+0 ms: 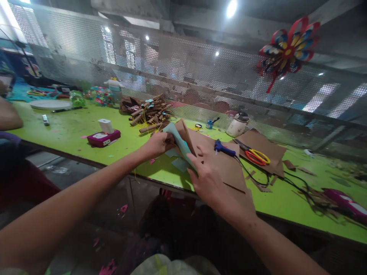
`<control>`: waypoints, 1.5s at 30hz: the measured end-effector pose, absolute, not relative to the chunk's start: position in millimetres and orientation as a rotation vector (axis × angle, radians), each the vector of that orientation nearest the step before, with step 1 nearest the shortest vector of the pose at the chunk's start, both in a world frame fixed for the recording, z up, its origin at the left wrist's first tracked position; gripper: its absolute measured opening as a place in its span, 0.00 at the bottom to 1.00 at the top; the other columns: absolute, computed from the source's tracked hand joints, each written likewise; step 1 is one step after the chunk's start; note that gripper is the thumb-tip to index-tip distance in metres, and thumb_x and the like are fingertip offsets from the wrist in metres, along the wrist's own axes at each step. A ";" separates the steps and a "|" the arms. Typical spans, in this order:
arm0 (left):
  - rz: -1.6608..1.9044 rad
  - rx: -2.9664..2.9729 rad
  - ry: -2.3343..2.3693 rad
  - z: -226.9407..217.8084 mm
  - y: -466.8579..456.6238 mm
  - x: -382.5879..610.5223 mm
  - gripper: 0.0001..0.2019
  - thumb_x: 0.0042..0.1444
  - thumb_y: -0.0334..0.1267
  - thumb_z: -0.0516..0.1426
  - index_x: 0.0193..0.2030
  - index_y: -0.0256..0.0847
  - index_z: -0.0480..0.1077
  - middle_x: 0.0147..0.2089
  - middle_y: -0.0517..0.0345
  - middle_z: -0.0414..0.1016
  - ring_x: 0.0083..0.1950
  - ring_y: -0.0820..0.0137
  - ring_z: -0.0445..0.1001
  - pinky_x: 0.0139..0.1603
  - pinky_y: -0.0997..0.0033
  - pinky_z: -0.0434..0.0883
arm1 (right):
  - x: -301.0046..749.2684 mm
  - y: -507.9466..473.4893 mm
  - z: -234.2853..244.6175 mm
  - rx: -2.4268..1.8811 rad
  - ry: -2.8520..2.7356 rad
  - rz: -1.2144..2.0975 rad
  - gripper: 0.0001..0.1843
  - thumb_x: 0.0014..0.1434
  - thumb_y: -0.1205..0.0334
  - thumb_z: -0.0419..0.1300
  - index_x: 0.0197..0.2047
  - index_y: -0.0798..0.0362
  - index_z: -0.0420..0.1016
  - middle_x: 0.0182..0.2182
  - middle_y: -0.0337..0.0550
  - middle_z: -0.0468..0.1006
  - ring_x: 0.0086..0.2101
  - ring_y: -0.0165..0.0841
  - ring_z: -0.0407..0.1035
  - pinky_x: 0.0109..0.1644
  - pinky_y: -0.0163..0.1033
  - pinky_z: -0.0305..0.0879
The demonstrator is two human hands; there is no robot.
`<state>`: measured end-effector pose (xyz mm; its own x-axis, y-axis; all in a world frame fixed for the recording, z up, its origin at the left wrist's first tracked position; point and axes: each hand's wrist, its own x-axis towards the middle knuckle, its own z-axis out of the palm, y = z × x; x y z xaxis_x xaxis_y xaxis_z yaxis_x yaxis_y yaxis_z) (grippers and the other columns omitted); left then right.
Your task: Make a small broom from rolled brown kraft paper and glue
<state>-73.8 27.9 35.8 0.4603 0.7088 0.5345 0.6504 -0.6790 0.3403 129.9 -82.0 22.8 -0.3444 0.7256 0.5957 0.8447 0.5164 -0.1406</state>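
Note:
My left hand (159,144) is closed on the upper left end of a light blue paper sheet (181,142), its fingertips partly hidden. Behind the blue sheet, a brown paper sheet (185,131) curls upward. My right hand (208,182) touches the lower right end of the blue sheet, its fingers spread and thumb apart. Under and beyond this hand lie flat brown sheets (232,170). On them rest a blue glue gun (225,148) and scissors (256,156) with orange and yellow handles. Light blue scraps (179,165) are beneath my hands.
A pile of rolled brown paper tubes (150,114) lies behind my left hand. Left of it sits a magenta box (103,138) with a white adapter (106,126). A white jar (236,125) stands by the mesh screen (183,72). Another person's arm (8,114) rests at far left.

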 end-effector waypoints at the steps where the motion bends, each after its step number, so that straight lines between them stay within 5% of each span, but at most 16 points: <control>1: 1.054 2.612 1.218 33.5 26.9 -73.3 0.07 0.49 0.38 0.55 0.31 0.36 0.69 0.29 0.58 0.71 0.30 0.74 0.67 0.30 0.77 0.62 | 130.1 -81.0 22.3 -1.296 -2.114 -0.216 0.23 0.54 0.67 0.52 0.54 0.50 0.60 0.59 0.52 0.49 0.50 0.42 0.57 0.46 0.46 0.63; 8: 1.196 2.616 1.170 25.0 16.2 -69.4 0.06 0.49 0.38 0.55 0.30 0.37 0.69 0.33 0.55 0.69 0.31 0.74 0.67 0.33 0.74 0.64 | 129.5 -75.4 45.0 -1.404 -2.028 -0.105 0.32 0.55 0.58 0.53 0.60 0.54 0.46 0.45 0.52 0.69 0.40 0.38 0.67 0.40 0.41 0.64; 13: 1.184 2.652 1.092 29.5 9.0 -63.6 0.05 0.49 0.35 0.56 0.29 0.37 0.71 0.34 0.55 0.71 0.33 0.72 0.68 0.35 0.73 0.66 | 111.8 -57.1 63.0 -1.628 -2.243 -0.235 0.22 0.51 0.51 0.56 0.47 0.53 0.67 0.34 0.50 0.75 0.37 0.42 0.69 0.39 0.42 0.62; 17: 1.213 2.624 1.019 30.5 3.3 -56.1 0.05 0.49 0.32 0.55 0.30 0.38 0.72 0.33 0.56 0.72 0.35 0.72 0.69 0.37 0.73 0.67 | 101.8 -34.8 64.5 -1.767 -2.267 -0.285 0.16 0.52 0.52 0.54 0.37 0.54 0.73 0.32 0.52 0.76 0.35 0.41 0.69 0.38 0.41 0.61; 25: 1.436 2.173 1.344 18.4 -0.1 -69.4 0.10 0.46 0.30 0.49 0.32 0.36 0.71 0.31 0.56 0.73 0.30 0.72 0.71 0.30 0.74 0.68 | 110.5 -24.2 59.5 -1.768 -2.278 -0.219 0.17 0.56 0.53 0.50 0.38 0.54 0.75 0.33 0.51 0.77 0.36 0.40 0.70 0.39 0.39 0.60; 31: 0.685 2.711 1.080 7.6 -21.2 -63.7 0.10 0.48 0.36 0.54 0.38 0.40 0.70 0.42 0.52 0.73 0.45 0.65 0.70 0.46 0.69 0.65 | 118.3 -24.4 60.7 -1.767 -2.268 -0.156 0.17 0.55 0.55 0.50 0.38 0.56 0.74 0.34 0.52 0.76 0.36 0.39 0.69 0.38 0.39 0.60; 38: 0.619 2.940 0.967 7.2 -59.2 -54.6 0.20 0.52 0.51 0.51 0.42 0.37 0.66 0.41 0.45 0.71 0.45 0.61 0.69 0.48 0.64 0.63 | 118.8 -29.3 55.7 -1.753 -2.267 -0.150 0.16 0.55 0.55 0.50 0.35 0.56 0.75 0.31 0.51 0.77 0.33 0.38 0.70 0.35 0.38 0.60; 45: 0.743 3.100 0.896 -14.4 -74.1 -68.0 0.12 0.56 0.37 0.50 0.47 0.38 0.66 0.45 0.45 0.71 0.48 0.62 0.67 0.49 0.59 0.63 | 109.9 -39.3 45.1 -1.695 -2.386 -0.159 0.16 0.57 0.57 0.48 0.38 0.56 0.74 0.33 0.53 0.77 0.35 0.38 0.71 0.36 0.37 0.61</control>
